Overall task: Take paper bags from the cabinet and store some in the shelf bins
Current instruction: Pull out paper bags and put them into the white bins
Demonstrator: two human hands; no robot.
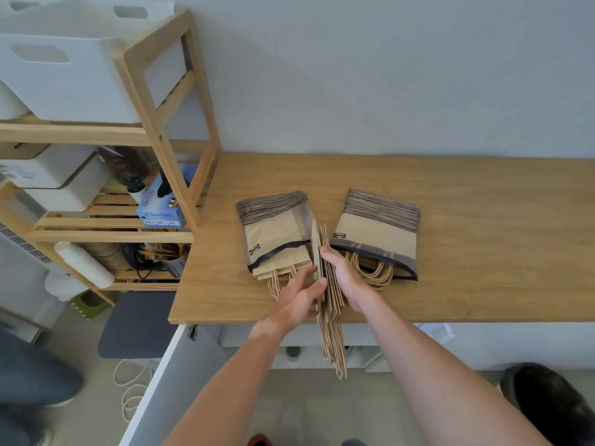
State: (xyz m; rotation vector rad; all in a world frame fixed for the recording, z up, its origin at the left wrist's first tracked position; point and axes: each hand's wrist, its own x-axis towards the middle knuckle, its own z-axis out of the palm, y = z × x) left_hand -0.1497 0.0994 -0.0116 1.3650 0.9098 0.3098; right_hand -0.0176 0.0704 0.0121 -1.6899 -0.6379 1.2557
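1. A wooden countertop [483, 220] runs across the right half of the scene, against a pale wall [386, 75].
2. A blue glove box [161, 209] sits on a middle slatted level at the left, with a small potted plant [135, 185] just beside it on its left.
3. A white bottle [85, 264] lies tilted on the lower left level, near a dark tangle of cable [141, 259].
4. A grey perforated cup [174, 262] stands right of that cable.
5. A dark grey mat [138, 323] lies on the floor below the countertop's left end.
6. A white cord [128, 394] loops on the floor nearer still.
7. A dark round object [547, 403], blurred, sits at the near right.
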